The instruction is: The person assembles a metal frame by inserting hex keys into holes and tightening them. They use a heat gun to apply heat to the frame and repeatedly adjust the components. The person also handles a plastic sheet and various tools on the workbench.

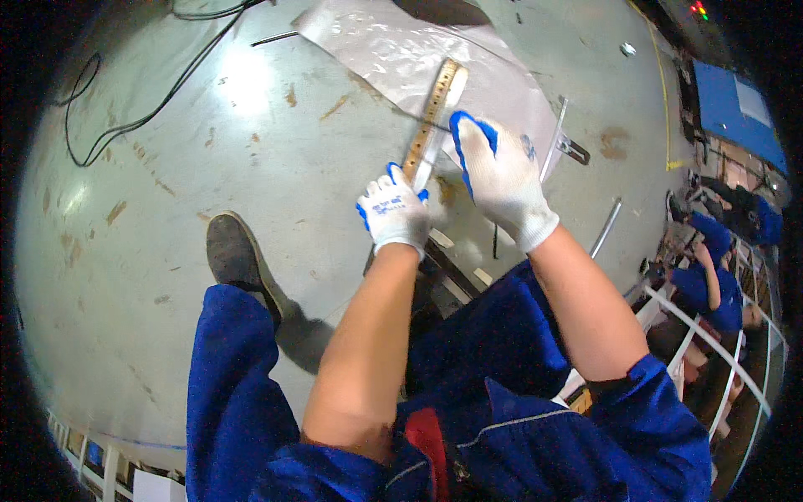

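Observation:
My left hand (pixel 395 213), in a white glove with blue-coated fingers, grips the near end of a long straight bar (pixel 433 109). The bar has a tan face with a row of dark holes and a pale, shiny side; it slants away from me. My right hand (pixel 502 171), gloved the same way, is closed just right of the bar. From its fingers a thin dark shaft (pixel 435 125) runs left across the holed face. The glove hides the rest of that tool, so its kind is unclear. Whether the tip sits in a hole cannot be made out.
A crinkled translucent plastic sheet (pixel 368 38) lies on the grey floor beyond the bar. Right of my hand are a thin metal rod (pixel 554 138) and a dark slotted bracket (pixel 574 151). Black cable (pixel 125 127) loops at far left. People in blue (pixel 711 276) are at the right.

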A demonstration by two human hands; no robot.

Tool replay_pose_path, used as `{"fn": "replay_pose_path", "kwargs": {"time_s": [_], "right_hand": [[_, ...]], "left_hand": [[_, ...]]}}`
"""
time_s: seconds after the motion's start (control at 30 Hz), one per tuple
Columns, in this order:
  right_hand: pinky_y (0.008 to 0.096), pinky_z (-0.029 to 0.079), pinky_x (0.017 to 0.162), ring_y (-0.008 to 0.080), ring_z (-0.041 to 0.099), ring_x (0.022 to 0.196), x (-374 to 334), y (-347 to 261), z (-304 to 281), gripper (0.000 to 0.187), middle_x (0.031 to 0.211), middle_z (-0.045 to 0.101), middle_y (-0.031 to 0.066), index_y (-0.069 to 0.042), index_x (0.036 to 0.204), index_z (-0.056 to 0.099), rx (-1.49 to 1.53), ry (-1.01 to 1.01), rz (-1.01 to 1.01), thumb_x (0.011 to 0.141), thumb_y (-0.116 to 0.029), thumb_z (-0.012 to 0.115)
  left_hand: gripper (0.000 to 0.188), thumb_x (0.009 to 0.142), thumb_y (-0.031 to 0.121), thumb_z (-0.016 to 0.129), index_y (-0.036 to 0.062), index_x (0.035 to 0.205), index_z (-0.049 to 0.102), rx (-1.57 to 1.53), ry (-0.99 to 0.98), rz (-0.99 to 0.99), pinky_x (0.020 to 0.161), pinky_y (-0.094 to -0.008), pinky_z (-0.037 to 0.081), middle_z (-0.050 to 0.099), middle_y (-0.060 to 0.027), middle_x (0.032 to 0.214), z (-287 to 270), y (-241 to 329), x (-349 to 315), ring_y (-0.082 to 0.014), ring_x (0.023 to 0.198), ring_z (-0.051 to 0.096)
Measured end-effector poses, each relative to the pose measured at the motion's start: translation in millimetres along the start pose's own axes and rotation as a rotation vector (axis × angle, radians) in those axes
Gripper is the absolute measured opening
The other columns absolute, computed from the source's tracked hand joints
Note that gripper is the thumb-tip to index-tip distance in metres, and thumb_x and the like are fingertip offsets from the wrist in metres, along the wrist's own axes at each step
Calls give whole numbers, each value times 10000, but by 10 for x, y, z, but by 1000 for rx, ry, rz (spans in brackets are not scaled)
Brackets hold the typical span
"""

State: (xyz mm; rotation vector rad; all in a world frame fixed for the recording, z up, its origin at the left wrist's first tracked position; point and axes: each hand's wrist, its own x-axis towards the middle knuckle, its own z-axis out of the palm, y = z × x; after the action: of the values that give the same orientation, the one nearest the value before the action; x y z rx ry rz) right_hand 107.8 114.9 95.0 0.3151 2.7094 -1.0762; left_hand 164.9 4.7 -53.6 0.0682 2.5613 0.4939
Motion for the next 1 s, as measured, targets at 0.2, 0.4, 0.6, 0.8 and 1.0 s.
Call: {"fn": "replay_pose_path", "kwargs": {"time_s": [0.2,0.4,0.6,0.8,1.0], "right_hand": [[463,507,737,393,685,783,-134,324,-115,476,805,672,237,1,913,699,-128,-92,225,1035,-420,513],[485,503,671,363,641,687,-307,473,-229,350,764,641,180,-48,936,681,-161,-44,27,1038,-333,505],[517,510,694,396,656,722,-340,436,-483,347,802,675,184,-53,926,689,-24,3,302,1029,-325,499],[457,484,670,336,610,643,-344,466,-492,473,702,622,215,14,844,692,-3,-17,387,1015,-399,535],[481,509,666,367,647,683,-457,775,-340,346,773,676,178,-54,871,712,-421,-41,-43,1030,-312,545]], "left_hand": [[868,801,393,804,-2,1482,438,113,30,144,942,-469,454,624,-137,1147,-152,6,-96,-312,1094,589],[711,778,310,790,5,1363,525,173,67,169,892,-441,474,644,-137,1072,-37,38,35,-314,1011,617],[416,745,176,768,15,1116,672,-588,-245,165,889,-423,559,755,-182,973,-313,62,61,-334,931,731],[417,751,147,818,-14,1108,673,-838,-273,43,878,-368,560,753,-172,995,13,47,323,-294,939,729],[695,707,58,892,19,1299,530,-767,-157,15,939,-350,551,715,-136,1161,159,165,329,-247,1055,706]]}}
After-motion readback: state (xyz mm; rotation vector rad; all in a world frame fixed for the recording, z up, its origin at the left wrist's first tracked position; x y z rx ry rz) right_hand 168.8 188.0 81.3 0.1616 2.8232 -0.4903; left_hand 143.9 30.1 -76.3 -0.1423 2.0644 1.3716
